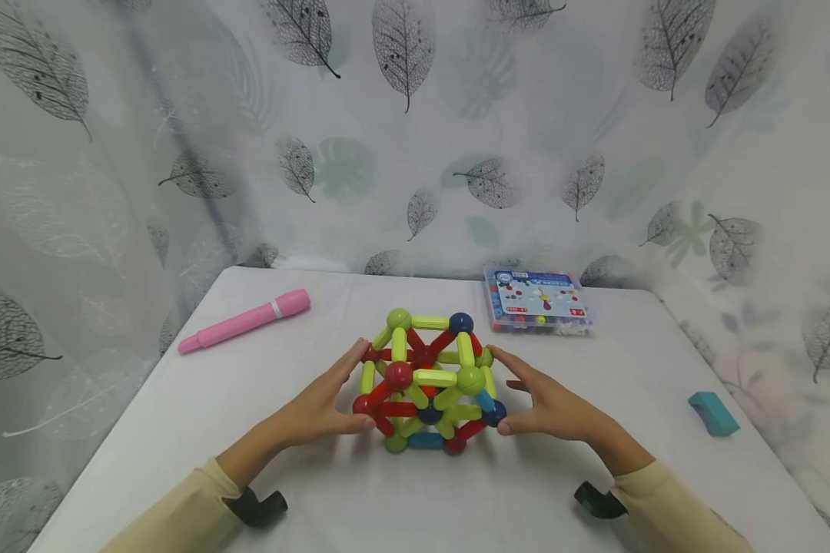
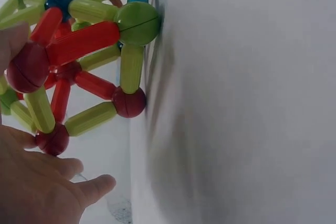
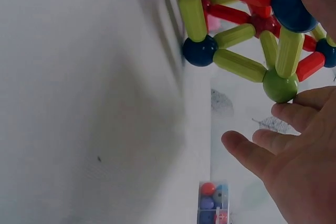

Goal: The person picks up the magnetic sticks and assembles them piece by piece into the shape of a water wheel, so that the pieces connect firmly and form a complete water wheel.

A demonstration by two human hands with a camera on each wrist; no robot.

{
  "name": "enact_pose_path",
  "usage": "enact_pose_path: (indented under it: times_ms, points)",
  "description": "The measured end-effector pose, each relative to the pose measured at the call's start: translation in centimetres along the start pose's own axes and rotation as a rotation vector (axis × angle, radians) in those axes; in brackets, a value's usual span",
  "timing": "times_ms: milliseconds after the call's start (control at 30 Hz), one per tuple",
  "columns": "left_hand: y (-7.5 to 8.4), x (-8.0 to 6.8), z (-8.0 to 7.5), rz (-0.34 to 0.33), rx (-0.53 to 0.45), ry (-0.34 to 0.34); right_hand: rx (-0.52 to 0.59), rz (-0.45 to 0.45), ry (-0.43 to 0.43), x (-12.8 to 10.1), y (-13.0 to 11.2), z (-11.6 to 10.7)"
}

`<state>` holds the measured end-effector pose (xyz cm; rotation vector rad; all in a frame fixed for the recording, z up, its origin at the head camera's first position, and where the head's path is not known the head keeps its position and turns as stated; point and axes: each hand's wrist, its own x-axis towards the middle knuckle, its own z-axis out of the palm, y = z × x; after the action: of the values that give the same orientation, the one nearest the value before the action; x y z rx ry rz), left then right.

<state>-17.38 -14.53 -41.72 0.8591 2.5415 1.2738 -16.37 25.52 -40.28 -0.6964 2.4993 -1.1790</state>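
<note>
A cube-like frame of green, red and blue magnetic rods and balls (image 1: 429, 384) stands on the white table (image 1: 415, 499). My left hand (image 1: 332, 403) lies against its left side with fingers stretched out, the thumb by a red ball. My right hand (image 1: 536, 399) lies against its right side, fingers straight, the thumb at a dark blue ball. In the left wrist view the rod frame (image 2: 79, 51) sits above my left hand (image 2: 37, 182). The right wrist view has the rod frame (image 3: 252, 30) above my right hand (image 3: 294, 161).
A pink pen-like stick (image 1: 245, 321) lies at the back left. A clear box of coloured balls (image 1: 536, 299) sits at the back right, also visible as the box (image 3: 212, 203). A teal block (image 1: 712, 413) rests near the right edge. Leaf-print cloth hangs behind.
</note>
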Motion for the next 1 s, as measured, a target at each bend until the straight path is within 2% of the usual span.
enact_pose_path:
  times_ms: [333, 567, 800, 900, 1000]
  points:
    - [-1.0, 4.0, -1.6, -0.105, -0.02, -0.021, 0.033, 0.052, -0.008, 3.9, 1.7, -2.1]
    - [-1.8, 5.4, -2.3, -0.104, -0.028, -0.014, 0.071, 0.089, -0.005, 5.8, 1.8, -2.6]
    - [-2.3, 6.1, -2.3, -0.114, -0.035, 0.0, 0.057, 0.115, 0.019, 5.9, 1.8, -2.8]
    - [-2.1, 5.4, -2.2, -0.125, -0.008, 0.032, -0.054, 0.114, 0.068, 5.0, 1.2, -2.5]
    - [-1.5, 3.9, -2.0, -0.105, 0.148, 0.078, -0.314, 0.098, 0.145, 3.5, 0.1, -2.0]
